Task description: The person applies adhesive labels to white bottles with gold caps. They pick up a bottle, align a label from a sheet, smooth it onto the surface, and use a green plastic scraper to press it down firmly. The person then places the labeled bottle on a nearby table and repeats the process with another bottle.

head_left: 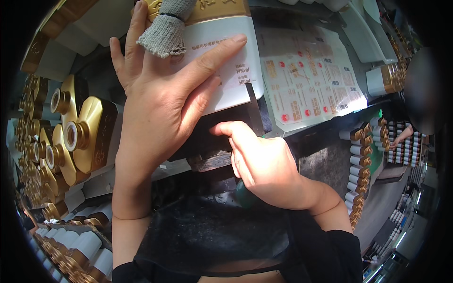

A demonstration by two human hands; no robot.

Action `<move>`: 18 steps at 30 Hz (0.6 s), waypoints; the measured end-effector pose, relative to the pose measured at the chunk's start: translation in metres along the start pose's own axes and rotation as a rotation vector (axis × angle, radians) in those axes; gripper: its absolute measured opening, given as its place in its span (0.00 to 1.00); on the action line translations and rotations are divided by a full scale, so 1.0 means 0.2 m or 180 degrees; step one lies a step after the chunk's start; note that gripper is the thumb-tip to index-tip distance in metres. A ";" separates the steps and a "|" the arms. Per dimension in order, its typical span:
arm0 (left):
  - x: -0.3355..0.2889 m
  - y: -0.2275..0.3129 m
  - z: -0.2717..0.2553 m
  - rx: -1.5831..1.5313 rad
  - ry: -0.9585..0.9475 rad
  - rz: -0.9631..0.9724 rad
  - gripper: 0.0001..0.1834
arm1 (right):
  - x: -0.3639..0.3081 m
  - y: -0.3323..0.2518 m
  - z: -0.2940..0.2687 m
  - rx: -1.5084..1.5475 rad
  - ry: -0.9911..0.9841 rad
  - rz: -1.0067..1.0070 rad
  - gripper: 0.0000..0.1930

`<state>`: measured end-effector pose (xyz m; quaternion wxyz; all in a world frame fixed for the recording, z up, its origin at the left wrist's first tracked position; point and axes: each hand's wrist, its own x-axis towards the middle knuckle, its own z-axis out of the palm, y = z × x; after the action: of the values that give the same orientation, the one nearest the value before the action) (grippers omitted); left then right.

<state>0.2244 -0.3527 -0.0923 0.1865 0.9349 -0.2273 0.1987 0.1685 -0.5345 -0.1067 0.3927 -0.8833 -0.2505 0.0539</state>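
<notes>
My left hand (pixel 160 99) lies spread over a white bottle (pixel 222 35) with a gold embossed upper part (pixel 222 10) and small printing. A grey knitted finger sleeve (pixel 165 35), bound with a black band, covers one of its fingers. My index finger stretches across the white face, the thumb below it. Closer to me, my right hand (pixel 266 165) is closed round a tool whose green handle (pixel 244 194) shows beneath the fist. A flat dark strip (pixel 255 111) rises from beside that hand to the bottle's lower edge; the fingers hide whether it joins the handle.
A sheet of printed clear labels (pixel 306 80) lies right of the bottle. Gold bottles with open necks (pixel 89 137) crowd the left side. White-and-gold bottles (pixel 361 170) stand in rows at right, where another person's hand (pixel 403 136) reaches in. A white bin (pixel 363 33) sits far right.
</notes>
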 end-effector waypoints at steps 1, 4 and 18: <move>0.00 0.00 0.00 0.0011 -0.0010 0.0012 0.25 | 0.00 0.00 0.00 -0.0009 0.0010 -0.0011 0.17; 0.00 -0.02 0.01 0.0111 -0.0030 0.0089 0.25 | 0.00 0.01 0.00 -0.0068 0.0019 -0.0086 0.18; -0.14 -0.20 0.01 -0.2529 0.1214 -0.0472 0.25 | 0.07 0.03 -0.33 0.0618 0.0317 0.0095 0.10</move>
<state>0.2210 -0.3113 -0.1179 0.5834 0.7512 -0.1799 0.2509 0.2032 -0.5754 -0.0644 0.4875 -0.8463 -0.2111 0.0398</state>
